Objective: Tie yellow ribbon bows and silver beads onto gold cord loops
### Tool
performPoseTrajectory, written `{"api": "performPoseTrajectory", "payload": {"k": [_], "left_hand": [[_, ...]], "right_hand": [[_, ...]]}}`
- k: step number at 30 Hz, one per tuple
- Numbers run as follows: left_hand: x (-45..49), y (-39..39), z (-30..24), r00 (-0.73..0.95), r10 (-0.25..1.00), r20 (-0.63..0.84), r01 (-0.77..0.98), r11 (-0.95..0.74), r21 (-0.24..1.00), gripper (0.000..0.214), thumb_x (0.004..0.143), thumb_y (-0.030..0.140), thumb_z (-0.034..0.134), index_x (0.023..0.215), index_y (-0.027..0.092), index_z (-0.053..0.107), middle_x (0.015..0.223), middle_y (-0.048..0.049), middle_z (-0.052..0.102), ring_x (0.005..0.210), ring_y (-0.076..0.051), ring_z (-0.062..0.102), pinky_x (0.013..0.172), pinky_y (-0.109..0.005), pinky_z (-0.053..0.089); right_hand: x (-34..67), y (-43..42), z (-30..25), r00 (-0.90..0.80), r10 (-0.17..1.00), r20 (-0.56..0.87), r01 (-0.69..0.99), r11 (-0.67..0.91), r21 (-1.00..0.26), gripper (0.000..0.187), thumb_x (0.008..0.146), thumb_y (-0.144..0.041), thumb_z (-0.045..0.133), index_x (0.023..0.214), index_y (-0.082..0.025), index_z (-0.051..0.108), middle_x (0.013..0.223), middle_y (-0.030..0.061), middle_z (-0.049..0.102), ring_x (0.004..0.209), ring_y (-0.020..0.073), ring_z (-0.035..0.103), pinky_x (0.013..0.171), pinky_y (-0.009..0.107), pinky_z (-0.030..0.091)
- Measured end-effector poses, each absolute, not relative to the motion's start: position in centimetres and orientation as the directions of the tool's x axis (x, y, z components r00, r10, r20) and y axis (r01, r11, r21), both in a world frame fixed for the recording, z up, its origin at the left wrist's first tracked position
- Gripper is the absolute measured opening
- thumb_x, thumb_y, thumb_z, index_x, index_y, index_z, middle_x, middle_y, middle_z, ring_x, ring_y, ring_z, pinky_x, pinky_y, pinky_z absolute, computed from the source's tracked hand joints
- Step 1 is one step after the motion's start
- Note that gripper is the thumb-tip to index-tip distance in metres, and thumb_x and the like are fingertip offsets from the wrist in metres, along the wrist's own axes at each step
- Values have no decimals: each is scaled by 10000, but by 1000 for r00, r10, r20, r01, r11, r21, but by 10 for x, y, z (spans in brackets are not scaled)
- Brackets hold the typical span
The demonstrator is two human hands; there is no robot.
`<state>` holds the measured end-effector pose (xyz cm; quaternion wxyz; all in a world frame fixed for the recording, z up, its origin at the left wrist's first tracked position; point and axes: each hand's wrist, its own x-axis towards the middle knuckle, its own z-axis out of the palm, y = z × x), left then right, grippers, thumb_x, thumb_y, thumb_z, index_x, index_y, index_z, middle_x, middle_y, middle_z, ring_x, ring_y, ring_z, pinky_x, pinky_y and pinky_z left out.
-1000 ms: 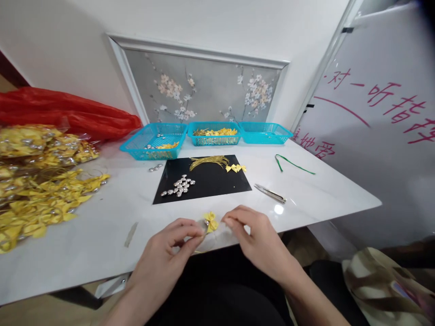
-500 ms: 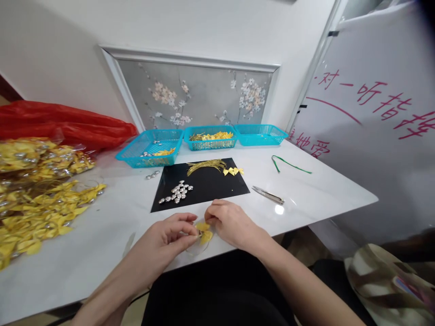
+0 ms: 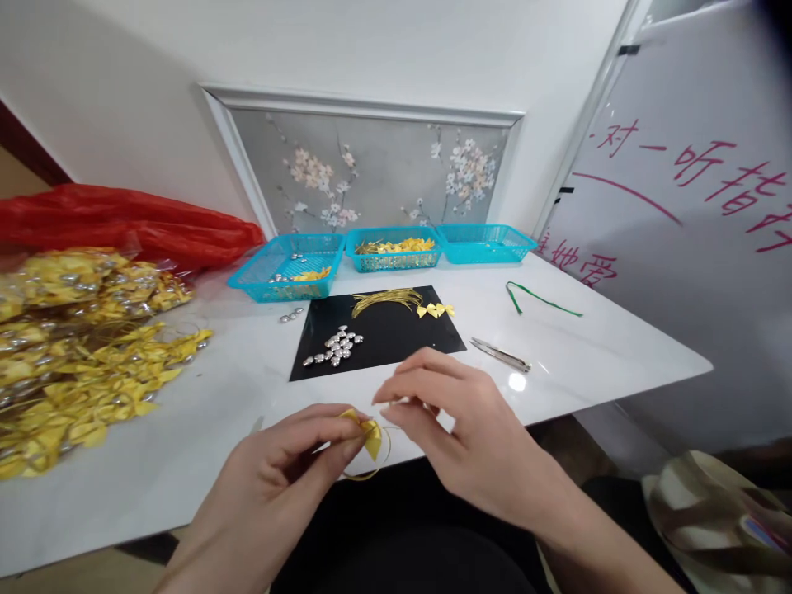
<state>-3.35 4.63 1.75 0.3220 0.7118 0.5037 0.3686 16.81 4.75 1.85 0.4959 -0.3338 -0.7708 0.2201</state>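
Note:
My left hand (image 3: pixel 297 462) pinches a yellow ribbon bow (image 3: pixel 371 437) between thumb and fingers, above the table's front edge. A thin gold cord (image 3: pixel 387 454) loops down from the bow and curves below my fingertips. Just right of the bow is my right hand (image 3: pixel 451 412), its thumb and index fingertips slightly apart, with nothing visible between them. Beyond the hands lies a black mat (image 3: pixel 396 341). It holds a cluster of silver beads (image 3: pixel 339 345), a bundle of gold cords (image 3: pixel 387 300) and several small yellow bows (image 3: pixel 435 310).
Blue baskets stand along the wall: left (image 3: pixel 285 289), middle (image 3: pixel 393 260) and right (image 3: pixel 486 254). Thread snips (image 3: pixel 501 355) and a green cord (image 3: pixel 544 301) lie right of the mat. A heap of yellow bows with beads (image 3: pixel 92 396) and red fabric (image 3: pixel 124 219) fill the left side.
My right hand has drawn back from the bow and opened its fingers a little. My left hand keeps the bow, now raised and more visible. The view has shifted slightly left.

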Motion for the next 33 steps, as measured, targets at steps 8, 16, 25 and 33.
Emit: {"api": "performPoseTrajectory", "payload": {"k": [8,16,25,33], "left_hand": [[-27,27,14,65,857,511,536,-462,707,133,793,312,727,766,398,825,859,78,833,743,-113,792,745,-76,567],[-27,23,9,45,802,595,554,-516,654,133,806,287,722,771,373,818,855,93,834,745,-96,794,774,-61,559],[-24,15,3,-71,827,558,559,-430,709,152,842,355,707,920,423,818,1011,107,836,883,-121,799,849,-117,567],[-18,16,6,-114,854,507,494,-394,775,170,773,298,736,847,427,818,852,127,838,710,-100,793,729,-84,579]], "right_hand": [[160,25,7,-278,734,620,305,679,-668,212,954,-76,568,1030,-139,756,987,76,654,911,158,640,828,269,546],[156,27,2,-243,715,655,364,693,-622,231,967,-68,524,1003,-132,743,940,97,635,830,181,635,717,299,559],[151,24,6,-238,712,660,436,686,-583,238,962,-56,481,947,-102,714,892,108,633,794,200,615,708,333,554],[153,23,11,-226,750,621,480,641,-599,214,949,-50,507,902,-107,708,872,95,628,783,194,604,665,310,533]]}}
